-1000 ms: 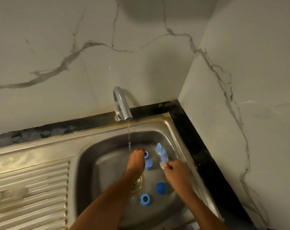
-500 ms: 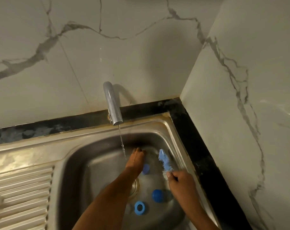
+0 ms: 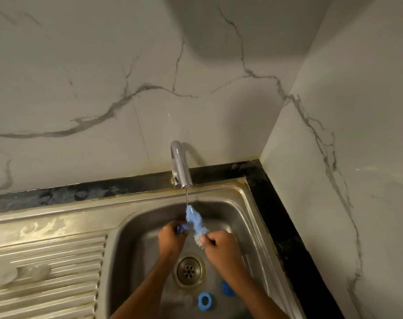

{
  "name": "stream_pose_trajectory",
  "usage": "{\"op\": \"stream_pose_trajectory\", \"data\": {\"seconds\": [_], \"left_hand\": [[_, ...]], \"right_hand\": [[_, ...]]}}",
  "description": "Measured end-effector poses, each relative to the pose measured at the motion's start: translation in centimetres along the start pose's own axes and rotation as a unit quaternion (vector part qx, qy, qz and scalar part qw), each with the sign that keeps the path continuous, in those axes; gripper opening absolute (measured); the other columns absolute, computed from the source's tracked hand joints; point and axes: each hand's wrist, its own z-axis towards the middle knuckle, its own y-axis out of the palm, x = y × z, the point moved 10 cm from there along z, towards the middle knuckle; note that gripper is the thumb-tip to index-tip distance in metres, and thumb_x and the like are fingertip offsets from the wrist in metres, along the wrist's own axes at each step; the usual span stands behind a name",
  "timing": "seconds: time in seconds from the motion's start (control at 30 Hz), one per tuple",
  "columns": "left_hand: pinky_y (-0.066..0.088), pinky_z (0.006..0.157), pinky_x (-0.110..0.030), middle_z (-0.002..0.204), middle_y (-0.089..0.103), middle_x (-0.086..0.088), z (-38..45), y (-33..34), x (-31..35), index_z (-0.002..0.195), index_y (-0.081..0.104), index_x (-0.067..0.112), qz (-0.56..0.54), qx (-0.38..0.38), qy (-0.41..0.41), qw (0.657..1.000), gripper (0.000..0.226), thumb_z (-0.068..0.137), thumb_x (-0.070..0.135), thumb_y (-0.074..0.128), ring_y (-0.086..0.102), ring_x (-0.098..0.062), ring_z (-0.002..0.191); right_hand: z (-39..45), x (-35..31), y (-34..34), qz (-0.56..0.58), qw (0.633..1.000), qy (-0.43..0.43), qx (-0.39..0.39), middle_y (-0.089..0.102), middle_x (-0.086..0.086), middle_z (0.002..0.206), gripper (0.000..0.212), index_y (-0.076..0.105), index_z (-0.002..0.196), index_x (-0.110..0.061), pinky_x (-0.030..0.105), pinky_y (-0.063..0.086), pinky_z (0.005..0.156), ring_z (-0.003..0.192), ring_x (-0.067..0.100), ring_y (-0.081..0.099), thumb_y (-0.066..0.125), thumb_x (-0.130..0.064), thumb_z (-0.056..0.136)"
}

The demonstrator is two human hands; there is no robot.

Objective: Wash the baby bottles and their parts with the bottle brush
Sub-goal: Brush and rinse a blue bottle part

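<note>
Over the steel sink [image 3: 246,217], my right hand [image 3: 219,247] grips the handle of the blue bottle brush [image 3: 195,221], whose bristle head points up under the thin stream from the tap [image 3: 180,166]. My left hand [image 3: 171,240] holds a small blue bottle part [image 3: 181,228] beside the brush; most of that part is hidden by my fingers. A blue screw ring [image 3: 205,301] lies on the sink floor near the front. A second blue part [image 3: 227,288] lies next to it, partly covered by my right forearm.
The round drain [image 3: 188,270] sits in the middle of the basin between my forearms. A ribbed steel draining board [image 3: 46,272] extends to the left, with a pale blurred object [image 3: 18,273] lying on it. Marble walls close in behind and on the right.
My left hand has lifted a blue part off the sink floor. My right hand has brought the brush leftward under the running water. The camera view has shifted.
</note>
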Motion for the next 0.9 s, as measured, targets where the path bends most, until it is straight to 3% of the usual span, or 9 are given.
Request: {"op": "stream_pose_trajectory", "data": {"seconds": [0.17,0.23,0.37,0.53,0.63,0.7,0.9], "left_hand": [[0.046,0.065,-0.020,0.081,0.071,0.005,-0.9,-4.2,1.3,0.091,0.073,0.023,-0.033,0.040,-0.008,0.999,0.002,0.090,0.022,0.072,0.066,-0.007,0.078],[0.052,0.069,-0.025,0.083,0.071,0.004,-0.9,-5.1,1.5,0.092,0.073,0.023,-0.044,0.039,-0.018,0.998,0.003,0.090,0.021,0.072,0.068,-0.011,0.082],[0.060,0.087,-0.041,0.092,0.074,0.004,-1.0,-6.1,1.8,0.106,0.074,0.024,-0.093,0.019,-0.043,0.995,0.020,0.088,0.016,0.073,0.071,-0.014,0.089],[0.062,0.085,-0.038,0.092,0.077,0.001,-2.8,-7.0,4.4,0.104,0.075,0.018,-0.195,-0.022,-0.025,0.980,0.023,0.087,0.003,0.073,0.073,-0.017,0.091],[0.061,0.077,-0.033,0.097,0.077,-0.011,-4.4,-6.7,5.9,0.108,0.073,0.006,-0.302,-0.077,-0.054,0.949,0.032,0.091,-0.014,0.055,0.074,-0.025,0.093],[0.061,0.081,-0.037,0.104,0.076,-0.015,-5.5,-6.0,6.7,0.113,0.070,0.003,-0.342,-0.111,-0.055,0.931,0.031,0.096,-0.012,0.050,0.074,-0.029,0.098],[0.060,0.087,-0.040,0.105,0.075,-0.015,-7.0,-6.2,8.3,0.112,0.072,0.004,-0.331,-0.128,-0.033,0.934,0.023,0.098,-0.001,0.054,0.073,-0.028,0.100]], "right_hand": [[0.4,-2.2,-0.2,0.010,1.000,-0.013,0.017,0.054,0.000,0.054,0.041,0.055,0.059,-0.022,0.036,0.051,0.055,0.047,0.004,0.047,0.059,-0.039,0.096],[0.2,-2.7,-0.3,0.018,1.000,-0.012,0.017,0.053,0.000,0.052,0.041,0.056,0.059,-0.021,0.040,0.053,0.056,0.046,0.007,0.048,0.058,-0.038,0.097],[-0.4,-3.0,-1.1,0.032,0.999,-0.006,0.038,0.054,0.002,0.050,0.043,0.056,0.057,-0.018,0.044,0.055,0.058,0.053,0.027,0.061,0.059,-0.032,0.097],[-3.1,-3.5,0.0,-0.094,0.994,-0.024,0.048,0.064,-0.006,0.065,0.031,0.067,0.075,-0.023,0.021,0.050,0.057,0.059,0.004,0.058,0.054,-0.039,0.098],[-4.5,-4.2,1.0,-0.172,0.983,-0.043,0.049,0.069,-0.006,0.084,0.027,0.070,0.094,-0.022,0.023,0.052,0.065,0.072,0.005,0.060,0.051,-0.041,0.097],[-4.4,-5.1,0.6,-0.197,0.978,-0.042,0.058,0.068,-0.005,0.092,0.018,0.067,0.099,-0.023,0.021,0.050,0.066,0.077,0.007,0.059,0.054,-0.035,0.095],[-5.2,-4.7,1.2,-0.229,0.971,-0.047,0.046,0.067,-0.007,0.094,0.013,0.066,0.102,-0.028,0.023,0.054,0.076,0.083,0.006,0.062,0.057,-0.031,0.093]]}}
